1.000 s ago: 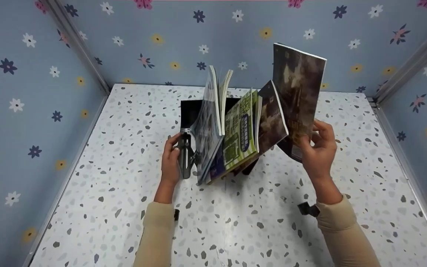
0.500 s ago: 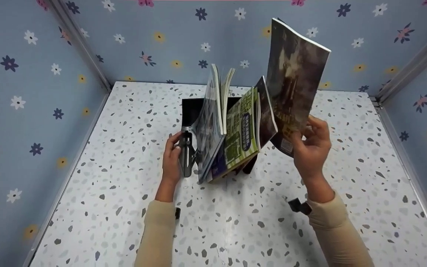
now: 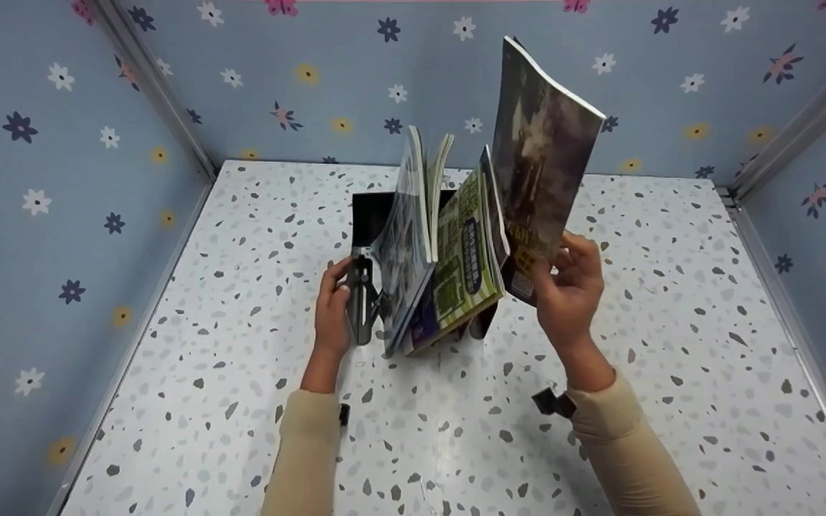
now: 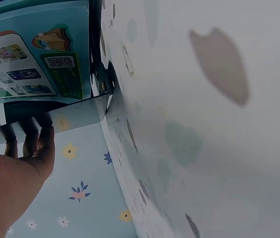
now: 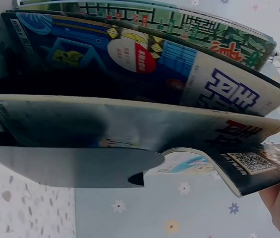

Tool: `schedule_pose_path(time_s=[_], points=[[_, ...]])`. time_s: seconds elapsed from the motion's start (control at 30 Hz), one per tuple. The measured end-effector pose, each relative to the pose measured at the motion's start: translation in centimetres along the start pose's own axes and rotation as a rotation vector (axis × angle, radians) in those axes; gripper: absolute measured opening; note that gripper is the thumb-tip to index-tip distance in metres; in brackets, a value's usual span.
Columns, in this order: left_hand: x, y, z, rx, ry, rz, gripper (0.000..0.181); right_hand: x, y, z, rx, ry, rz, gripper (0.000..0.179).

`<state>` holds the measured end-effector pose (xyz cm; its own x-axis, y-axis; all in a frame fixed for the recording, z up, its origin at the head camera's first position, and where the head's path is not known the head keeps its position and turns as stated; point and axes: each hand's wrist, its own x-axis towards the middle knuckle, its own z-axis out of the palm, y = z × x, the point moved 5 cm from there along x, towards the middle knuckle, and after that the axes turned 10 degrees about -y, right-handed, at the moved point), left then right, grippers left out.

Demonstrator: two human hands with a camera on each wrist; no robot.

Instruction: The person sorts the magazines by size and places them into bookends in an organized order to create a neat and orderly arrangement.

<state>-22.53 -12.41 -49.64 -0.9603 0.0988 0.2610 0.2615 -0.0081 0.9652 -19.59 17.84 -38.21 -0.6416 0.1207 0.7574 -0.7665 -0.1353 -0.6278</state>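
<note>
My right hand (image 3: 574, 287) pinches the lower corner of a dark brown magazine (image 3: 542, 143), which stands tall above the right end of a desktop book rack (image 3: 370, 215). In the right wrist view the magazine's back cover with a QR code (image 5: 251, 162) bends over beside the rack's grey end plate (image 5: 70, 166). Several books stand in the rack, among them a green-striped one (image 3: 463, 265) leaning right and a clear-covered one (image 3: 406, 215). At the rack's left end plate (image 3: 361, 308), my left hand (image 3: 330, 308) rests its fingertips (image 4: 45, 134) against the glossy outer face.
The rack stands on a white speckled tabletop (image 3: 241, 444). Blue flowered panels (image 3: 341, 72) rise behind it and on both sides. A small black wrist-camera mount (image 3: 553, 403) sits by the right cuff.
My right hand has moved left with the brown magazine, now closer to the books. The shorter dark magazine beside the green-striped book has swung more upright against it. My left hand stays put.
</note>
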Motion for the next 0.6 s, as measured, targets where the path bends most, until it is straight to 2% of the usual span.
schedule_pose_path(time_s=[0.23,0.47,0.6], points=[[0.1,-0.2,0.0,0.006,0.003,0.004,0.042,-1.3,1.2,0.1,0.01,-0.004,0.022,0.034],[0.1,-0.3,0.1,-0.003,0.0,0.024,0.043,-2.9,2.4,0.0,-0.037,-0.007,0.066,0.034],[0.2,-0.4,0.0,-0.008,0.004,0.021,0.042,-3.4,2.4,0.3,-0.08,-0.011,0.054,0.032]])
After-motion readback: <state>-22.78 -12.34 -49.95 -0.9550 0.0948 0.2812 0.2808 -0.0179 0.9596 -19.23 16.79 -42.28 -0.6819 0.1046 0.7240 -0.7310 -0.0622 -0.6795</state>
